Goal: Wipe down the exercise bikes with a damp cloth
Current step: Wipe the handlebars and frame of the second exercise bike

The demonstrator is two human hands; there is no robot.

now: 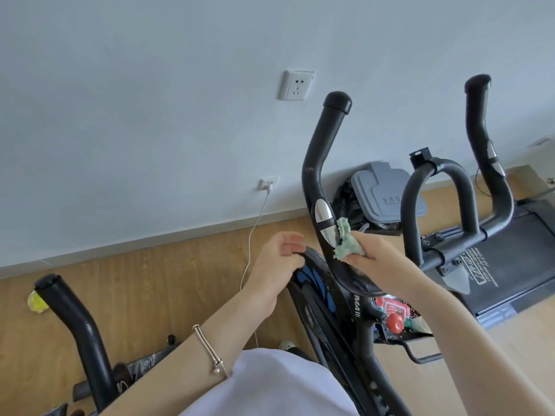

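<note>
Head view: right grip (363, 250) pinches the bunched green cloth (348, 246) against the exercise bike's handlebar (318, 163), at its silver pulse sensor (322, 213); left grip (279, 259) curls over the black frame edge (310, 256), steadying; better to wrap the cloth round the bar, stroking upward.

The floor (150, 280) is pale wood and meets a grey skirting along the wall. An exercise bike (339, 325) stands on it at the middle, and a second bike (81, 325) stands at the left. A black treadmill (510, 265) lies flat at the right. A grey-lidded bin (387, 193) stands against the wall. A crumpled yellow thing (37, 301) lies beside the second bike. A white cable (247, 265) drops from a wall socket to the boards.
</note>
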